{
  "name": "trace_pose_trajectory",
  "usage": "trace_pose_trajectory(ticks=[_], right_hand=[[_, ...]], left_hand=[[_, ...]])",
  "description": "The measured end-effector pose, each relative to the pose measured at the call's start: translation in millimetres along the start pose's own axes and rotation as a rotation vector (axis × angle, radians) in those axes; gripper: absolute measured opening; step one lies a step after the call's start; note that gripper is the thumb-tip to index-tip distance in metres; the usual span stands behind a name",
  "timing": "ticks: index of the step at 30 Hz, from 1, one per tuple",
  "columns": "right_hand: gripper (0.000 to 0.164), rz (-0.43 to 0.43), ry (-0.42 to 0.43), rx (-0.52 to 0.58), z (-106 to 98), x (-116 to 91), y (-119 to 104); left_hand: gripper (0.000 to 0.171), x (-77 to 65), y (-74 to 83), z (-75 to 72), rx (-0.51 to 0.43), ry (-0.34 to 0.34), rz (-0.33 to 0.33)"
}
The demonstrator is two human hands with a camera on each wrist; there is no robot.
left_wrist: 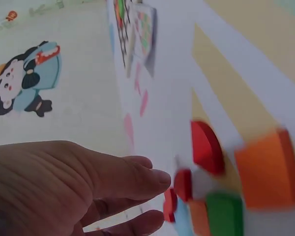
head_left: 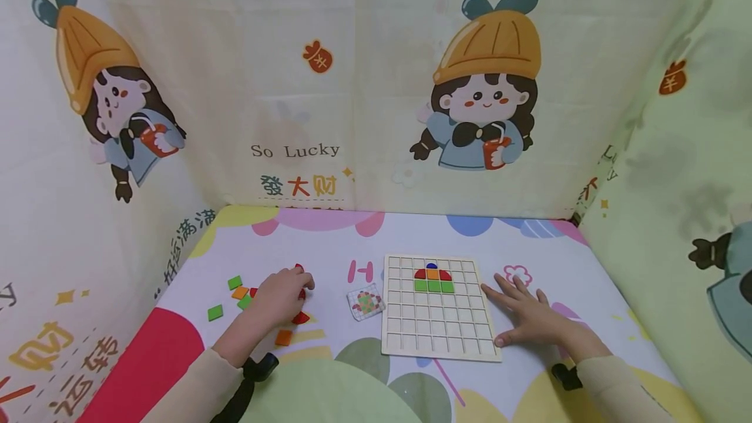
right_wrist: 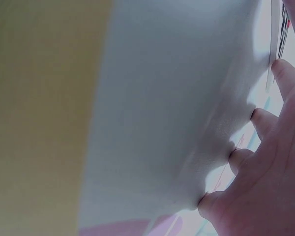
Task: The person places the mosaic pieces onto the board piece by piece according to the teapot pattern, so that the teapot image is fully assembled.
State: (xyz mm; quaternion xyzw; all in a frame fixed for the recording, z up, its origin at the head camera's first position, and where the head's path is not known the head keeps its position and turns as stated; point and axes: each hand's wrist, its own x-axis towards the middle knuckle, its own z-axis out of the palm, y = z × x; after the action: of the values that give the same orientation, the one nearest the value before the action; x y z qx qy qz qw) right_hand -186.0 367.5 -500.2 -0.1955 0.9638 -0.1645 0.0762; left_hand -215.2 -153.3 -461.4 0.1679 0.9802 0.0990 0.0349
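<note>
1. We see the grid board (head_left: 442, 325) lying flat on the printed tabletop (head_left: 329, 240), between the two hands and nearer the right.
2. On its upper part we find seven pieces set in the cells: a blue piece (head_left: 431, 266) on top, then an orange square (head_left: 433, 275) between two red pieces (head_left: 446, 275), then a row of three green squares (head_left: 433, 286).
3. The right hand (head_left: 529, 315) is spread wide beside the board, fingers fairly straight, with the index fingertip and thumb at the board's right edge.
4. Just left of the board we see a small patterned card (head_left: 365, 302), one corner at the board's edge; we cannot tell whether they touch.
5. Further left, the left hand (head_left: 276, 299) is over loose pieces, fingers loosely bent; the left wrist view shows a narrow gap between thumb and lower fingers. We cannot tell whether a fingertip touches a piece.
6. Around that hand lie a loose green square (head_left: 215, 313), a loose orange square (head_left: 284, 337), a rounded red piece (head_left: 301, 318) and others, some partly hidden.
7. Both arms wear pale sleeves (head_left: 196, 387), with a black wrist device (head_left: 566, 376) at each cuff.
8. Beyond the tabletop we see a cream curtain (head_left: 376, 83) printed with cartoon figures and lettering.
</note>
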Motion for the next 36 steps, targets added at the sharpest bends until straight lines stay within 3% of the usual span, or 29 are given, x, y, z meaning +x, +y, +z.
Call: trace_pose_trajectory(ticks=[6,15,24,36], right_hand=[[0.108,0.0,-0.004,0.004,0.5,-1.0,2.3],[0.107,-0.002,0.001,0.013,1.5,-2.5,2.9],[0.108,0.004,0.002,0.007,1.8,-2.1,3.8],[0.108,-0.002,-0.002,0.022,0.6,-0.4,2.6]], left_hand=[[0.018,-14.4,-24.5,0.3,0.042,-0.005,0.013],[0.025,-21.8,-37.1,5.5,-0.022,-0.052,-0.055],[0.024,-22.2,-39.7,2.4,-0.058,-0.075,-0.054],[0.02,-19.4,-28.5,3.4,-0.065,-0.021,-0.039]])
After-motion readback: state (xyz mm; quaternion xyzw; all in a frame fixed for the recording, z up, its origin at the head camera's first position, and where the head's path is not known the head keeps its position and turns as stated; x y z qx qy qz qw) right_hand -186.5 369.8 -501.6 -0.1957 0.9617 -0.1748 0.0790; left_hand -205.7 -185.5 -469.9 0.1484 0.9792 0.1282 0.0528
